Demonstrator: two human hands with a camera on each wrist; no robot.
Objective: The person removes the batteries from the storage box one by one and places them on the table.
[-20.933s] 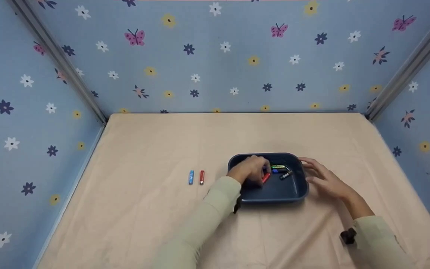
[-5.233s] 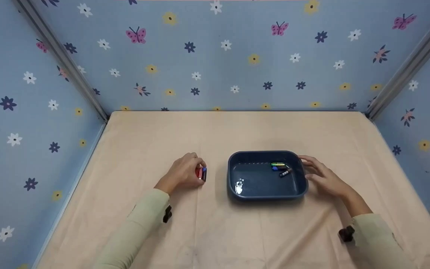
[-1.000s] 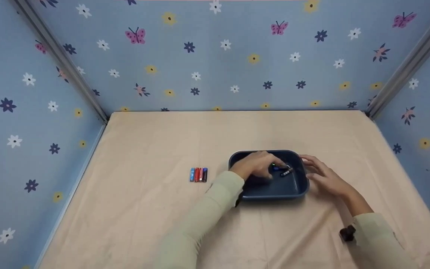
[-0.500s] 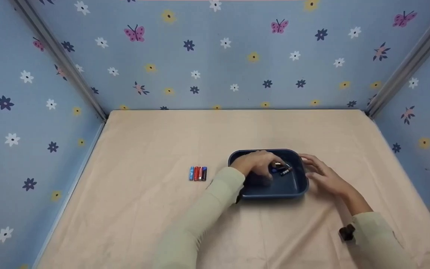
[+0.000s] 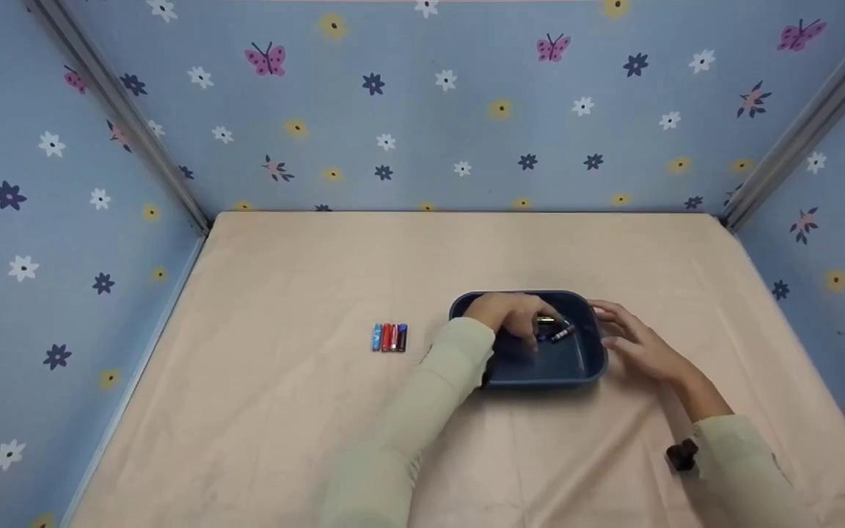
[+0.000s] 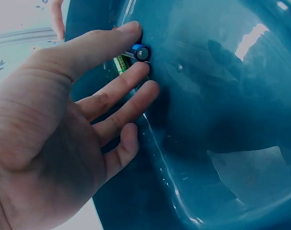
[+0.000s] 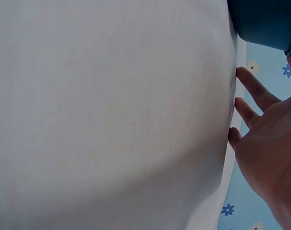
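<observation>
My left hand (image 5: 514, 315) reaches into the dark blue tray (image 5: 540, 383), thumb and fingers spread around the few batteries there. A green battery (image 5: 545, 320) and a black one with pale bands (image 5: 562, 334) show past the fingers. In the left wrist view the thumb and index fingertips are right at a blue-ended battery (image 6: 141, 52), with the green one behind it. My right hand (image 5: 646, 352) rests at the tray's right side, its fingers relaxed and the uppermost fingertip at the rim. Left of the tray, several batteries (image 5: 389, 338) lie side by side: light blue, reds, and black with blue.
A beige cloth (image 5: 305, 286) with creases covers the table. Blue flowered panels (image 5: 430, 132) enclose it at the back and both sides, joined by grey metal posts (image 5: 122, 117). The batteries' row sits between the left sleeve (image 5: 422, 411) and the table's far half.
The row has grown from two batteries to several, including a red and a black-and-blue one. My left hand has gone from the row back into the tray. My right hand has stayed put.
</observation>
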